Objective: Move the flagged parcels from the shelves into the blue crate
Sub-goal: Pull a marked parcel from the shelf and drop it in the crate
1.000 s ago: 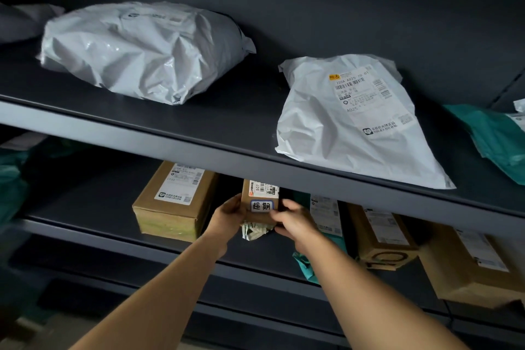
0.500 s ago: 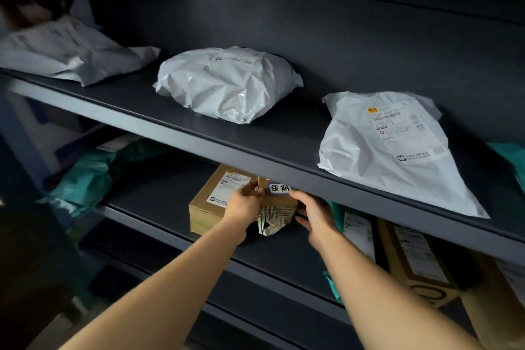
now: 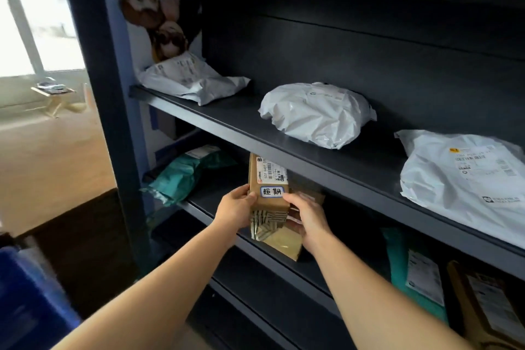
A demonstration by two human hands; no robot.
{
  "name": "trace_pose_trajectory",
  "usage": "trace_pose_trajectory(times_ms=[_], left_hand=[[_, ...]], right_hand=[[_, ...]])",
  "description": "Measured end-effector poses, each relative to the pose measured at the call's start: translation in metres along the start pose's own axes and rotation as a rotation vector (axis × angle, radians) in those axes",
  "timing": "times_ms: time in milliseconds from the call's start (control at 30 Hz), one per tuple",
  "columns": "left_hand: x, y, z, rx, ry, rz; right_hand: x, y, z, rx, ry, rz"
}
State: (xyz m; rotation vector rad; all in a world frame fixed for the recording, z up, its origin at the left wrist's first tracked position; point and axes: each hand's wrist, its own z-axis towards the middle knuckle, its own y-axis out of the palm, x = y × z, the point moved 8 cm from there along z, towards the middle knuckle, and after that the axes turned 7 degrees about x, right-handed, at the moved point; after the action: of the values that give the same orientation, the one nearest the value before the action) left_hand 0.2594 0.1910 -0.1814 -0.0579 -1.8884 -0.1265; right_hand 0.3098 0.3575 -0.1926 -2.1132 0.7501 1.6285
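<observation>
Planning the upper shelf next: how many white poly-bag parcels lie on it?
3: a flat bag at the left end, a bulging bag in the middle, a labelled bag at the right; more may lie beyond the frame.
</observation>
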Motion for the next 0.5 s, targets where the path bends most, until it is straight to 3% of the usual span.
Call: trace_pose_trajectory(times_ms=[500], left_hand=[[-0.010,-0.299,0.001,0.287,-0.038,0.012]], right_hand=[[0.060,0.275,-0.101,-0.331,0.083,-0.128]])
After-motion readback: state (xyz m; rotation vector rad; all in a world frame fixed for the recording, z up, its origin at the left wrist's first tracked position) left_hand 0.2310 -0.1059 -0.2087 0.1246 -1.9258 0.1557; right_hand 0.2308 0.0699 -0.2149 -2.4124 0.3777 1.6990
